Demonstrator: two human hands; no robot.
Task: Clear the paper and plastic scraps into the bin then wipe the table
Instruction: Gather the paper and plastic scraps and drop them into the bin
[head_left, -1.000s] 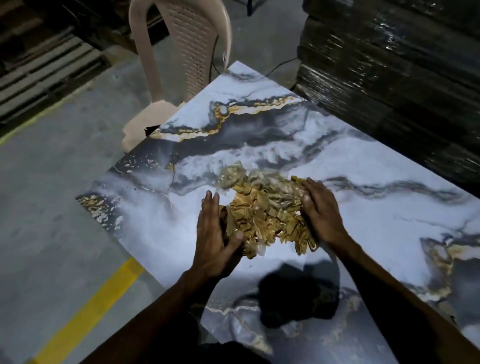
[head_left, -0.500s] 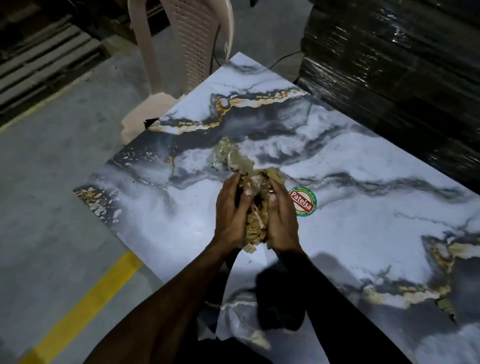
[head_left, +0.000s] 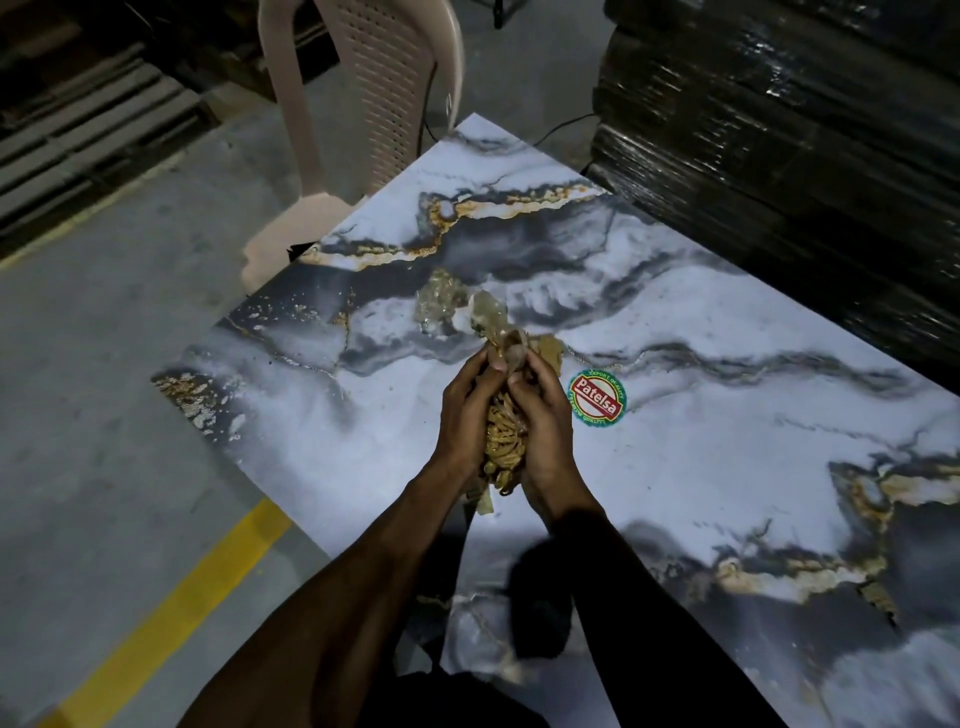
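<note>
My left hand (head_left: 467, 410) and right hand (head_left: 540, 431) squeeze the brown paper scraps (head_left: 504, 441) between them above the counter (head_left: 727, 441), hiding most of the bunch. One clear plastic scrap (head_left: 439, 304) lies just beyond. A second ago the pile lay spread out, covering the round sticker (head_left: 597, 397).

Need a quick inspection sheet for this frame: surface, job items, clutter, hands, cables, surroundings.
Surface: marble-print table, glossy; round Patelsa sticker beside the hands.
Job's things: bundle of paper scraps pressed between both hands; plastic scraps lying on the table beyond them; bin and wiping cloth not seen.
Clutter: nothing seen apart from the scraps.
Grippers: left hand and right hand both grip the bundle.
Cables: dark cable on the floor past the table's far corner.
Surroundings: beige plastic chair, wrapped dark stack, yellow floor line.
</note>
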